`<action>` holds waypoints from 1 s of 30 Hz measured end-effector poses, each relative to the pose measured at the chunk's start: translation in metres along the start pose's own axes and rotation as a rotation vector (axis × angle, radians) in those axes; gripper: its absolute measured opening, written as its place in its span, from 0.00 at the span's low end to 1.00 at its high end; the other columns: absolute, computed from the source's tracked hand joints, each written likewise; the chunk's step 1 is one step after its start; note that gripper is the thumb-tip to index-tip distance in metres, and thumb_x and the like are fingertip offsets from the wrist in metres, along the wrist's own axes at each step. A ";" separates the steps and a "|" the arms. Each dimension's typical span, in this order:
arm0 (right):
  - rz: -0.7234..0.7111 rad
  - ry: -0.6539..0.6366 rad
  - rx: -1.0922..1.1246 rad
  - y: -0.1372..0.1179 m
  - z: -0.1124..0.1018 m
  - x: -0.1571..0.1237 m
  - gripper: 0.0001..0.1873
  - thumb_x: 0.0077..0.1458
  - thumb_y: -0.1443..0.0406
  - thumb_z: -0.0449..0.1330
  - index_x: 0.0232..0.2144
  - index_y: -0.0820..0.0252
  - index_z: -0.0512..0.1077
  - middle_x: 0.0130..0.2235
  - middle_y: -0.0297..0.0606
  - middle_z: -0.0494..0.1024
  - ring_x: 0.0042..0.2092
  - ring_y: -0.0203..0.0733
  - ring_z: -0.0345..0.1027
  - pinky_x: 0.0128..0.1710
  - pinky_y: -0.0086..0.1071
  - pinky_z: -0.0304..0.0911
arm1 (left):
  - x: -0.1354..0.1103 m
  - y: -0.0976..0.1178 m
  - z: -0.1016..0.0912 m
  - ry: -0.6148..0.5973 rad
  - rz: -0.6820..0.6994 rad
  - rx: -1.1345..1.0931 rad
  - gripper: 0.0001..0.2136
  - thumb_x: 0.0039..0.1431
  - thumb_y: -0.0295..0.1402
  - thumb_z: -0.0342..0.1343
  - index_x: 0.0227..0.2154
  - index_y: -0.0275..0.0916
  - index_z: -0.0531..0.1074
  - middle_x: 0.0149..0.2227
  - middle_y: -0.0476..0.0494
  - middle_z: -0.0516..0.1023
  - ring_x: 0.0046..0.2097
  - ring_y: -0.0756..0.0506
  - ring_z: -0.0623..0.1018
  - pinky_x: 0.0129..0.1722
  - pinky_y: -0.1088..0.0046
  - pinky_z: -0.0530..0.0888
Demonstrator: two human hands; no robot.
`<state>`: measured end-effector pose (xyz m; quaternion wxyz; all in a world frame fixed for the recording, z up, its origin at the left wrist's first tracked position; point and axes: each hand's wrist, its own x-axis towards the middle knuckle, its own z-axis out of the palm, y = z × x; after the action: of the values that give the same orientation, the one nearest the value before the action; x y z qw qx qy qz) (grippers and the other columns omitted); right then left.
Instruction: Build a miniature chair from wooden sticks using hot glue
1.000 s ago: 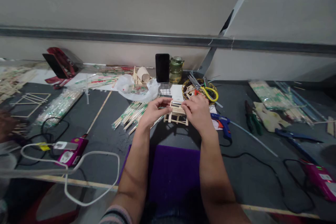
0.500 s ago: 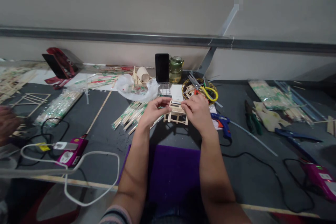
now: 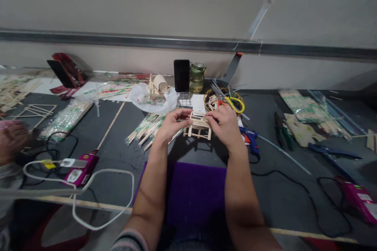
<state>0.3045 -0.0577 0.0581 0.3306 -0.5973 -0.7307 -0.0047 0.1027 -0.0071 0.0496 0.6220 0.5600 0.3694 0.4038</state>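
A small frame model made of wooden sticks is held just above the dark tabletop in front of me. My left hand pinches its left side between thumb and fingers. From the right, my right hand has thumb and fingertips closed on the model's upper right edge, by the slatted top. Whether a separate loose stick lies in that pinch is too small to tell. Behind the model stands a round basket with sticks and yellow-handled scissors. A blue glue gun lies right of my right hand.
Packaged stick bundles lie left of my hands, near a white plastic bag. A phone stands beside a green jar. Pliers and cables lie right. A co-worker's hand is at far left.
My right hand has shifted slightly to the right along the model's top edge. My left hand and the model stay nearly still. The co-worker's hand at far left has moved.
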 end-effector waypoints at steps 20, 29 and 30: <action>-0.042 -0.029 -0.071 -0.007 0.004 0.001 0.15 0.65 0.62 0.54 0.32 0.56 0.79 0.32 0.40 0.74 0.41 0.48 0.62 0.45 0.42 0.54 | 0.000 0.000 0.000 -0.013 0.000 0.026 0.19 0.43 0.31 0.69 0.42 0.36 0.78 0.38 0.43 0.81 0.40 0.46 0.77 0.46 0.67 0.72; 0.016 0.127 0.002 0.001 -0.015 -0.004 0.13 0.64 0.60 0.55 0.37 0.57 0.79 0.34 0.40 0.78 0.39 0.47 0.65 0.44 0.41 0.59 | -0.001 -0.001 -0.001 -0.036 0.027 0.046 0.18 0.47 0.31 0.67 0.43 0.35 0.78 0.39 0.42 0.81 0.40 0.46 0.77 0.46 0.67 0.72; 0.015 0.147 0.005 0.002 -0.018 -0.006 0.13 0.64 0.59 0.55 0.37 0.58 0.78 0.34 0.41 0.78 0.39 0.47 0.65 0.43 0.41 0.60 | -0.001 -0.002 -0.001 -0.037 0.029 0.050 0.18 0.47 0.31 0.67 0.43 0.35 0.77 0.39 0.42 0.81 0.40 0.46 0.77 0.45 0.67 0.72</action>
<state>0.3149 -0.0694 0.0681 0.3850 -0.5998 -0.7000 -0.0444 0.1020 -0.0075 0.0480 0.6088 0.5880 0.3597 0.3928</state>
